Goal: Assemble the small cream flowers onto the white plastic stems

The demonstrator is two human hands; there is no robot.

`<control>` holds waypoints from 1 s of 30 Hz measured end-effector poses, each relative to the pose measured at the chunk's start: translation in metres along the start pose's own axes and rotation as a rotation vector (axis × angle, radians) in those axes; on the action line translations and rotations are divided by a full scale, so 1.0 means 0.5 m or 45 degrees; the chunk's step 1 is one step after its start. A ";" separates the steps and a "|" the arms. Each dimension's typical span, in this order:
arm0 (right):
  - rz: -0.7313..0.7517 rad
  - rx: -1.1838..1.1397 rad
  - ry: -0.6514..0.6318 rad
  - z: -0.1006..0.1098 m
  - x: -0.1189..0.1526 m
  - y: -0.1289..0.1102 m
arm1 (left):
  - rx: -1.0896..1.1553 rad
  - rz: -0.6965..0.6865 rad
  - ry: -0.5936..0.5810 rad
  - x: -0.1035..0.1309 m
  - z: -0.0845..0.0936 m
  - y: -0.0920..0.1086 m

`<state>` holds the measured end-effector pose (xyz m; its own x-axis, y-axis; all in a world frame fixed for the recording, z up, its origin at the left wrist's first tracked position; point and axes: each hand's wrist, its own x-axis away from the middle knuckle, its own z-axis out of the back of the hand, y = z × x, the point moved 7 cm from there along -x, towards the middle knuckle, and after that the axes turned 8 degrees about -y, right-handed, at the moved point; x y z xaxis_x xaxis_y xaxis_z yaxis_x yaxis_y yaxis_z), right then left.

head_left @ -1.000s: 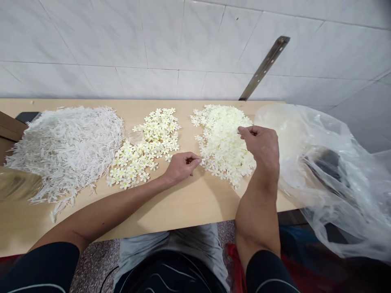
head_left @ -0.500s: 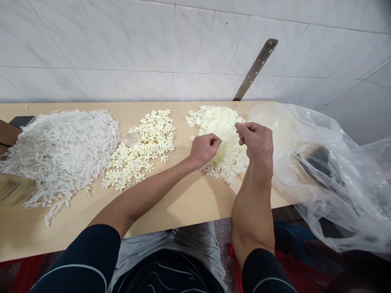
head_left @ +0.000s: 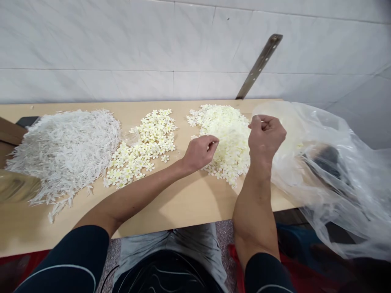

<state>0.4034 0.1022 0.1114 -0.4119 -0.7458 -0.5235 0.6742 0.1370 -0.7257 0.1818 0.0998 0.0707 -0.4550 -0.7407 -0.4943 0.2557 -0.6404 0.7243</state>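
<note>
My left hand [head_left: 200,153] is pinched closed over the left edge of a heap of small pale-yellow artificial flowers [head_left: 227,165]. Further right, my right hand [head_left: 266,136] is also closed, thumb against fingers, held above the table between that heap and a clear plastic bag. Whatever either pinch holds is too small or hidden to make out. A looser spread of the same five-petalled flowers [head_left: 131,160] lies left of my left hand. Beyond it rises a large pile of thin white plastic strands [head_left: 67,154].
Everything lies on a wooden table [head_left: 183,207] against a tiled wall. The crumpled clear plastic bag [head_left: 363,191] covers the right end, with a dark object under it. A perforated metal strip [head_left: 259,65] leans on the wall. A brown box [head_left: 10,134] stands far left.
My hands have moved apart: the right one shifted right and slightly up, off the flower heap, and the left one slightly left. Both stay closed.
</note>
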 end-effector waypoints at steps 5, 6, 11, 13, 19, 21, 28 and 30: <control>0.183 -0.082 -0.096 -0.082 0.062 -0.120 | -0.226 -0.051 -0.324 0.157 0.037 -0.029; 0.199 -0.090 -0.187 -0.111 0.080 -0.140 | -0.275 -0.040 -0.372 0.184 0.045 -0.038; 0.280 -0.020 -0.793 -0.287 0.187 -0.181 | -0.480 -0.059 -0.515 0.261 0.077 -0.071; 0.327 0.065 -0.918 -0.336 0.223 -0.176 | -0.518 -0.052 -0.504 0.266 0.087 -0.077; 0.316 0.105 -0.989 -0.381 0.254 -0.158 | -0.504 -0.035 -0.485 0.257 0.094 -0.074; 0.291 0.070 -0.972 -0.376 0.248 -0.158 | -0.522 -0.045 -0.494 0.258 0.095 -0.076; 0.260 0.040 -0.913 -0.361 0.232 -0.153 | -0.525 -0.051 -0.530 0.264 0.100 -0.083; 0.253 0.044 -0.935 -0.367 0.233 -0.149 | -0.531 -0.044 -0.548 0.265 0.098 -0.085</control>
<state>0.1930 0.1246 0.0224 0.2250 -0.9530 -0.2030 0.7167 0.3030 -0.6282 0.0687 0.0390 -0.0020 -0.7513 -0.6250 -0.2122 0.5081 -0.7528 0.4185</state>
